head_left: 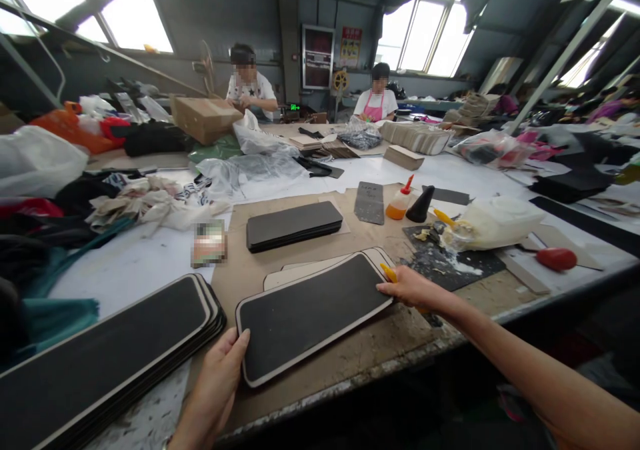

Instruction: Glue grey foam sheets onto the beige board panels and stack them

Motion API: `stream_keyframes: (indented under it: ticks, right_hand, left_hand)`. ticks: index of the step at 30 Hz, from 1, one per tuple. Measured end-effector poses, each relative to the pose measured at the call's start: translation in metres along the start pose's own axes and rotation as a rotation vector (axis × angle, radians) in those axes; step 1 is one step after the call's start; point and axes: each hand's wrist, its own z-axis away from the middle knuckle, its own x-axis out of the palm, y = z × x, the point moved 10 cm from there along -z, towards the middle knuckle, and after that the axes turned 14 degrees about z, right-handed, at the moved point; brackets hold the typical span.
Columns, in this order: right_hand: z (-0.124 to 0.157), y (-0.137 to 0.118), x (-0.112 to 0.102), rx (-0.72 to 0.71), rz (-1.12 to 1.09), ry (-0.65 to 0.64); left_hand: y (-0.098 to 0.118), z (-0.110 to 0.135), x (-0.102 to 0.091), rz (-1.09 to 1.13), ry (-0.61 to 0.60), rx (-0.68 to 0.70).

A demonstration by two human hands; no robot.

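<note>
You grip a black board (313, 317) between left hand (220, 373) and right hand (409, 286), yellow stick (389, 273) in the latter.

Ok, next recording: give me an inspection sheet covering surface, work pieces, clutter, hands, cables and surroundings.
Surface: brown board, stained towards the near edge; white covering beside it.
Work pieces: pale-bordered black panel, tilted, in both hands; pale panels partly hidden behind it; larger stack at left; smaller black stack beyond.
Clutter: red-tipped bottle, black cone, white container on its side, cloth pile.
Hands: left hand grips the panel's left end; right hand its right end, plus a yellow tool, mostly hidden.
Cables: pale cord or tube, upper left; which is unclear.
Surroundings: two people across the table; windows behind.
</note>
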Motion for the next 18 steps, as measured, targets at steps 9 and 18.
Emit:
stream_keyframes:
  ticks: [9, 18]
  right_hand:
    - [-0.005, 0.002, 0.001, -0.048, 0.047, 0.05]
    - [0.004, -0.002, -0.005, -0.093, -0.112, 0.075]
  left_hand:
    - [-0.005, -0.005, -0.004, -0.051, -0.04, -0.033]
    - [-0.024, -0.055, -0.045, -0.012, -0.012, 0.054]
